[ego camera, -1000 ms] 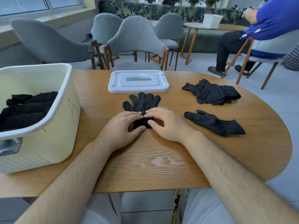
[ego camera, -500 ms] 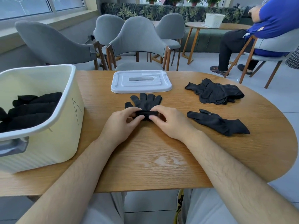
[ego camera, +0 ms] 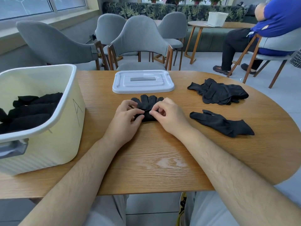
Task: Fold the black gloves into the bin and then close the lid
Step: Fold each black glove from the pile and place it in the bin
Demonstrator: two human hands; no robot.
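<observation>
Both left grip (ego camera: pixel 125 119) and right grip (ego camera: pixel 170 117) pinching black glove (ego camera: pixel 147 101), wooden table (ego camera: pixel 162 149), grey chairs (ego camera: pixel 140 35)

This looks like a café or a staff lounge, a shared seating area rather than a home or a workshop. Several matching grey upholstered chairs (ego camera: pixel 140 35) on wooden legs stand around the far side of the oval wood-grain table (ego camera: pixel 162 152). A second, round wooden table (ego camera: pixel 198 23) of the same finish stands further back with a white basket (ego camera: pixel 217 18) on it. A long bench sofa (ego camera: pixel 138 8) with a leaf-print back runs along the far wall, with potted plants (ego camera: pixel 195 0) above it. Wide windows (ego camera: pixel 32 7) fill the far left. The floor (ego camera: pixel 203 62) is pale and tiled. At the far right a seated person (ego camera: pixel 276 18) occupies another chair of the same kind.
</observation>
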